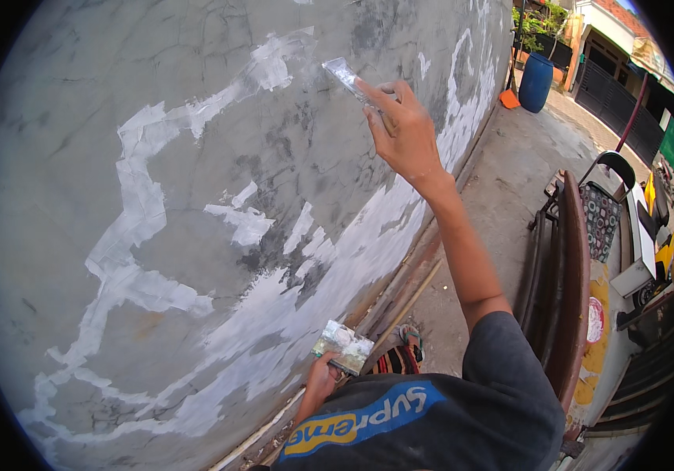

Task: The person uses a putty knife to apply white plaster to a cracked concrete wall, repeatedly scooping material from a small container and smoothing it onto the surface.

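Observation:
My raised right hand (407,137) pinches a putty knife (342,74), its pale, smeared blade up against the grey plastered wall (219,165) or just off it; I cannot tell which. Low down near my body, my left hand (319,386) grips a flat rectangular plate (345,345) coated with white putty. White putty patches (136,200) run in a jagged band over cracks to the left of the knife. A broader white area (297,275) spreads along the lower wall between my two hands.
Bamboo poles (411,302) lie along the wall's foot. To my right stand a brown wooden bench (568,290), a chair with a patterned seat (600,220) and a red-rimmed tub of white material (594,319). A blue barrel (536,82) and orange dustpan (509,99) stand farther off.

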{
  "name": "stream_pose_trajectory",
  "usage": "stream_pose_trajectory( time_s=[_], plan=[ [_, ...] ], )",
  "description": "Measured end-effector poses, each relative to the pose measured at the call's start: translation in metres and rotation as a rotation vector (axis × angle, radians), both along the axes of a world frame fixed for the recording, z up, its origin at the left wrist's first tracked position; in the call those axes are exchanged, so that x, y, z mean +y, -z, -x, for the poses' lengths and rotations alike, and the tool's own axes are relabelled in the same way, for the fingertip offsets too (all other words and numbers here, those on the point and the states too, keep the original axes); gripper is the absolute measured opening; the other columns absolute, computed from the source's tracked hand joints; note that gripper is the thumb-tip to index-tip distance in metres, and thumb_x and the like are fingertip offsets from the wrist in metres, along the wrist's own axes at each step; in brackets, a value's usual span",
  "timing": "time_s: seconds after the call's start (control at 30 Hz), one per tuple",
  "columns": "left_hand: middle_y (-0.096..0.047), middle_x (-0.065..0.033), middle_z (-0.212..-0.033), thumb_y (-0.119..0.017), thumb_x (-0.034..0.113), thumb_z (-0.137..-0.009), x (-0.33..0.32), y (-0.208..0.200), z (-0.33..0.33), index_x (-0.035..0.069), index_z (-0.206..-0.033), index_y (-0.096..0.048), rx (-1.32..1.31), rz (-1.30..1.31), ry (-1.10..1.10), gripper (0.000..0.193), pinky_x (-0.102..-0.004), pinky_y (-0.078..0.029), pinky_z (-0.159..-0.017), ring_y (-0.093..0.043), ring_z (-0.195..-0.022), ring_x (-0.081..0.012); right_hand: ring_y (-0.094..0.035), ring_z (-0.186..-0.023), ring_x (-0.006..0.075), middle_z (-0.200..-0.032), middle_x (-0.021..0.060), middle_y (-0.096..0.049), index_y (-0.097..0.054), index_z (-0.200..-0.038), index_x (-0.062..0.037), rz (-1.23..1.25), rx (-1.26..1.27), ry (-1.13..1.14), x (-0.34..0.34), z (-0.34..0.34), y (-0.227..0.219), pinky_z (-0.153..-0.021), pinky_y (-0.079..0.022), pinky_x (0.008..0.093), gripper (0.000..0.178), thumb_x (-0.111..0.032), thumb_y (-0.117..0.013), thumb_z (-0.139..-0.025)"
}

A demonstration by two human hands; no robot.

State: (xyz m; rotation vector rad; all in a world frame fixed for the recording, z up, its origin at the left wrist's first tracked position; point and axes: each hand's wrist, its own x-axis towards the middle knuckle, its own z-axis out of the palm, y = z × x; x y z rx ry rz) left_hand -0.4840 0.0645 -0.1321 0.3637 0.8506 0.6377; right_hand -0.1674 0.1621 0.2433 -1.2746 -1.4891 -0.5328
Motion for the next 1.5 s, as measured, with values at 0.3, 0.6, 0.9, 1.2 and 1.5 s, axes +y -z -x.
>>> stream_pose_trajectory(
  time_s=[0.3,0.6,0.9,1.2,1.5],
  plan=[
    [-0.065,-0.0150,-0.111,-0.057,0.003,-0.086,-0.016,-0.022,0.007,-0.006,-0.117,-0.055,0.032,-0.020,-0.094,0.033,-0.0377,-0.053,-0.088,-0.066,-0.099,-0.0261,-0.062,-0.075,0.0227,-0.108,0.0092,-0.059,-0.064,-0.126,-0.0163,0.056,-0.656,0.121,-0.022,-0.078,-0.066,-0.066,-0.052,0.0344,0.047,0.001,-0.067,-0.082],
    [-0.063,-0.0148,-0.117,-0.053,0.008,-0.087,-0.009,-0.015,-0.042,-0.006,-0.124,-0.052,0.003,-0.078,-0.141,0.039,-0.0416,-0.054,-0.089,-0.065,-0.104,-0.0275,-0.063,-0.090,0.0222,-0.113,0.0080,-0.061,-0.061,-0.130,-0.0223,0.132,-1.183,0.253,-0.010,-0.094,-0.083,-0.070,-0.055,0.0333,0.053,0.001,-0.061,-0.083],
    [-0.066,-0.0110,-0.110,-0.055,0.006,-0.088,-0.020,-0.015,-0.117,-0.002,-0.118,-0.054,-0.097,-0.089,-0.222,0.031,-0.0353,-0.055,-0.085,-0.066,-0.100,-0.0228,-0.059,-0.095,0.0203,-0.113,0.0060,-0.059,-0.059,-0.132,-0.0137,0.096,-1.403,0.110,0.012,-0.090,-0.108,-0.081,-0.054,0.0314,0.055,0.002,-0.061,-0.079],
    [-0.066,-0.0118,-0.110,-0.055,0.009,-0.089,-0.031,-0.038,-0.157,-0.002,-0.116,-0.056,-0.049,-0.053,-0.262,0.029,-0.0366,-0.054,-0.085,-0.066,-0.099,-0.0225,-0.061,-0.088,0.0235,-0.110,0.0089,-0.059,-0.062,-0.126,-0.0102,0.121,-1.332,-0.005,0.037,-0.127,-0.107,-0.073,-0.055,0.0337,0.053,0.006,-0.061,-0.076],
    [-0.065,-0.0113,-0.111,-0.055,0.007,-0.088,-0.032,-0.034,-0.158,-0.001,-0.118,-0.056,-0.084,-0.042,-0.331,0.031,-0.0360,-0.053,-0.088,-0.065,-0.101,-0.0221,-0.063,-0.086,0.0218,-0.111,0.0086,-0.058,-0.061,-0.127,-0.0113,0.133,-1.234,0.048,0.013,-0.148,-0.096,-0.071,-0.055,0.0317,0.053,0.004,-0.062,-0.076]
  ],
)
